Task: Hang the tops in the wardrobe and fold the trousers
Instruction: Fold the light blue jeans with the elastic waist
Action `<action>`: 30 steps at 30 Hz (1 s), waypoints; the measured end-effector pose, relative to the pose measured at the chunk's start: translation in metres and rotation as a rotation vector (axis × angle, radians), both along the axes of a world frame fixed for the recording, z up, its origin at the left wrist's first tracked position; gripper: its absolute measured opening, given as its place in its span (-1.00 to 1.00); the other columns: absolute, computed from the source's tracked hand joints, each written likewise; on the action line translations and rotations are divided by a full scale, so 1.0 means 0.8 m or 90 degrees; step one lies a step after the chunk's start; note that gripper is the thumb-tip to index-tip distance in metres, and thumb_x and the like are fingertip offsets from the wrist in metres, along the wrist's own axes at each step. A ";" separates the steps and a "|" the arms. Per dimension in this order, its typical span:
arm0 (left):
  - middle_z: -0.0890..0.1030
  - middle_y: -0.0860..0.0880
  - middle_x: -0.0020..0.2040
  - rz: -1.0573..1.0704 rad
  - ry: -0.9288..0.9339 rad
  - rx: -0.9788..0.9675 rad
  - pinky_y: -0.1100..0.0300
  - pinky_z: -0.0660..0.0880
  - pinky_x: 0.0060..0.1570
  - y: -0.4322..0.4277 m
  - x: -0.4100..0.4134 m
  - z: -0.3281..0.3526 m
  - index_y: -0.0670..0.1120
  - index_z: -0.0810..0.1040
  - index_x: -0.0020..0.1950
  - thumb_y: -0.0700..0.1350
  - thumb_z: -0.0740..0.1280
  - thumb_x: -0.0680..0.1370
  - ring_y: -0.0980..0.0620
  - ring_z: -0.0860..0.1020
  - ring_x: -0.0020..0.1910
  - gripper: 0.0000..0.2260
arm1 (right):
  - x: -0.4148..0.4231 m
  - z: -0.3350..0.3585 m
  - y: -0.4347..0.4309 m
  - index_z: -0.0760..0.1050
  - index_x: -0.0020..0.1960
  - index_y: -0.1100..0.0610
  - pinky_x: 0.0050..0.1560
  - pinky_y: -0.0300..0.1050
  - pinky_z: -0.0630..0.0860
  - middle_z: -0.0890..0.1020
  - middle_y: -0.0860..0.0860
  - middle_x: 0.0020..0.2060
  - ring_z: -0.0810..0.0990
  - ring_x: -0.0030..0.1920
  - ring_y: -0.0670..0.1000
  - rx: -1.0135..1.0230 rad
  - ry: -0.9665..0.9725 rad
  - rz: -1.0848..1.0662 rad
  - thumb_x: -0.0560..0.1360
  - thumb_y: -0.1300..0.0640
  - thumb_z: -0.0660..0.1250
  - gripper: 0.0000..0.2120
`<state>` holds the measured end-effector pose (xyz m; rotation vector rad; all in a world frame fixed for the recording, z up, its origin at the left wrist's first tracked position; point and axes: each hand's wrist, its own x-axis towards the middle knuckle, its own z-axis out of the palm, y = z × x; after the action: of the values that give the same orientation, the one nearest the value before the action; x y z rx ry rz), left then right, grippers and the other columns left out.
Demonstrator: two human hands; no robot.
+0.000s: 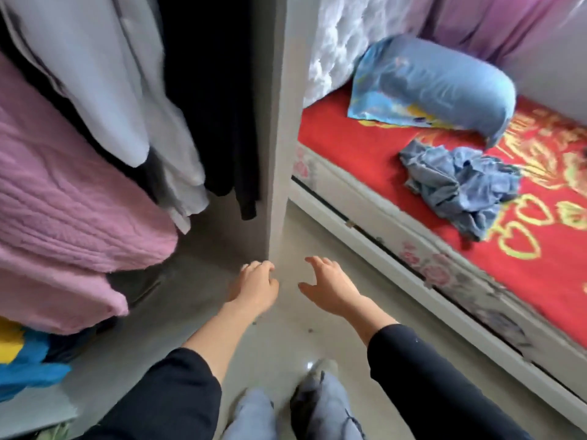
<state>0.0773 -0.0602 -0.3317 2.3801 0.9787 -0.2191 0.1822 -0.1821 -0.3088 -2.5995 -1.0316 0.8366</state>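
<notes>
A crumpled blue garment (460, 185) lies on the red bed cover (365, 147) at the right. In the wardrobe (276, 122) on the left hang a pale grey top (104, 74), a black garment (216, 100) and a pink knitted top (63, 198). My left hand (254, 285) hovers near the foot of the wardrobe's side panel, fingers loosely curled, holding nothing. My right hand (330, 287) is beside it over the floor, fingers spread and empty. Both hands are well short of the blue garment.
A blue pillow (444, 84) rests at the head of the bed. The white bed frame (413, 265) runs along the right. Blue and yellow cloth (22, 360) lies low in the wardrobe. Grey floor (286, 344) is between wardrobe and bed, with my feet below.
</notes>
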 end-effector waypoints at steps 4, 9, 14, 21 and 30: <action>0.46 -0.02 0.33 -0.109 -0.010 0.017 0.10 0.37 0.20 -0.056 0.094 0.029 0.00 0.43 0.32 -0.10 0.16 0.57 -0.05 0.37 0.32 -0.68 | 0.065 0.028 -0.071 0.15 0.52 0.13 0.37 0.00 0.31 0.34 0.10 0.42 0.28 0.42 0.12 0.004 -0.027 -0.090 0.52 -0.02 0.29 -0.35; 0.45 -0.02 0.34 -0.222 -0.002 0.021 0.07 0.35 0.23 -0.138 0.234 0.039 -0.01 0.41 0.35 -0.10 0.15 0.56 -0.05 0.35 0.33 -0.65 | 0.172 0.037 -0.162 0.16 0.51 0.11 0.38 0.01 0.30 0.32 0.09 0.43 0.25 0.43 0.11 0.004 -0.021 -0.191 0.52 0.00 0.28 -0.38; 0.44 -0.04 0.33 -0.293 0.022 0.039 0.05 0.33 0.25 -0.227 0.380 0.041 -0.03 0.40 0.35 -0.09 0.14 0.57 -0.05 0.36 0.33 -0.65 | 0.301 0.031 -0.257 0.19 0.50 0.10 0.37 0.03 0.31 0.35 0.09 0.42 0.28 0.41 0.12 -0.006 -0.018 -0.253 0.53 -0.01 0.28 -0.40; 0.42 -0.03 0.35 -0.328 0.046 0.018 0.03 0.35 0.26 -0.313 0.534 0.038 -0.03 0.38 0.37 -0.10 0.12 0.57 -0.03 0.36 0.33 -0.64 | 0.457 0.028 -0.358 0.16 0.51 0.12 0.31 0.03 0.36 0.37 0.11 0.38 0.33 0.36 0.15 -0.021 0.005 -0.320 0.54 -0.04 0.25 -0.39; 0.43 -0.02 0.34 -0.331 0.079 0.014 0.06 0.36 0.23 -0.307 0.738 -0.010 -0.02 0.40 0.35 -0.11 0.14 0.55 -0.04 0.37 0.31 -0.64 | 0.663 -0.014 -0.373 0.21 0.47 0.14 0.27 0.03 0.39 0.39 0.13 0.36 0.37 0.33 0.15 -0.031 0.056 -0.347 0.55 0.02 0.22 -0.47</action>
<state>0.6678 -0.3061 -0.3394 2.6259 0.3939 -0.5539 0.7123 -0.4807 -0.3200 -2.6488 -0.2495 0.8238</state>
